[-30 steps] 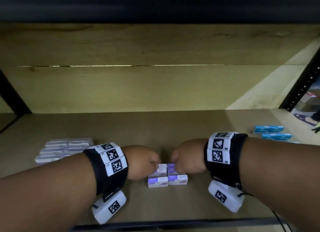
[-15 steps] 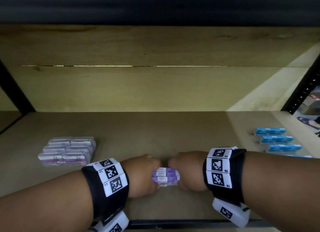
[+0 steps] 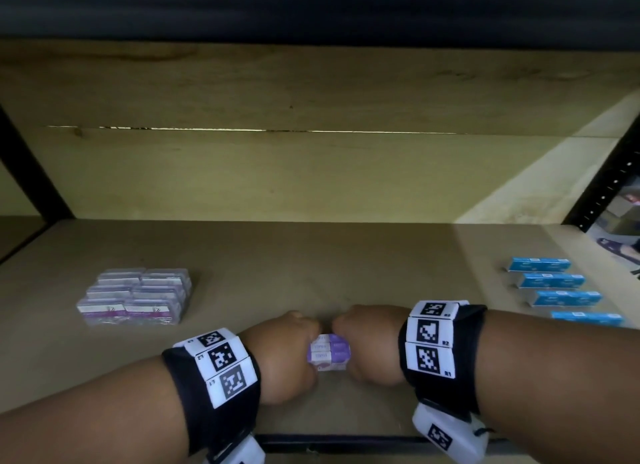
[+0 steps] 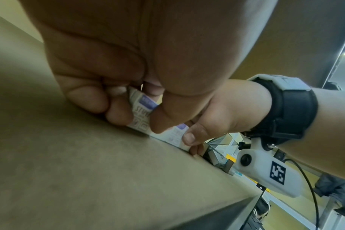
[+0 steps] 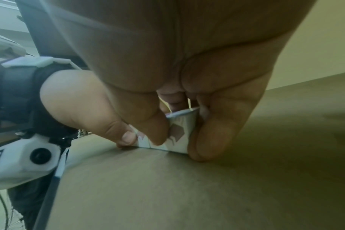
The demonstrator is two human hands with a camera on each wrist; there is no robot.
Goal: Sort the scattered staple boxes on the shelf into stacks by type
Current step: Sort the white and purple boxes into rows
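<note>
A small block of purple-and-white staple boxes (image 3: 328,352) stands on the shelf board (image 3: 311,262) near its front edge. My left hand (image 3: 287,351) grips its left side and my right hand (image 3: 367,346) grips its right side, fingers curled round the boxes. In the left wrist view the thumb and fingers pinch the purple-and-white staple boxes (image 4: 142,109) down on the board. In the right wrist view the thumb and fingers clamp the white end of the purple-and-white staple boxes (image 5: 179,132). The far side of the block is hidden by both hands.
A shrink-wrapped pack of pink-and-white staple boxes (image 3: 136,295) lies at the left. Several blue staple boxes (image 3: 550,287) lie in a row at the right. A black shelf upright (image 3: 609,179) stands at the right, and a dark front rail (image 3: 339,441) edges the board.
Both hands have closed in from the two sides and drawn the purple boxes toward the front edge, packing two loose rows into one tight block.
</note>
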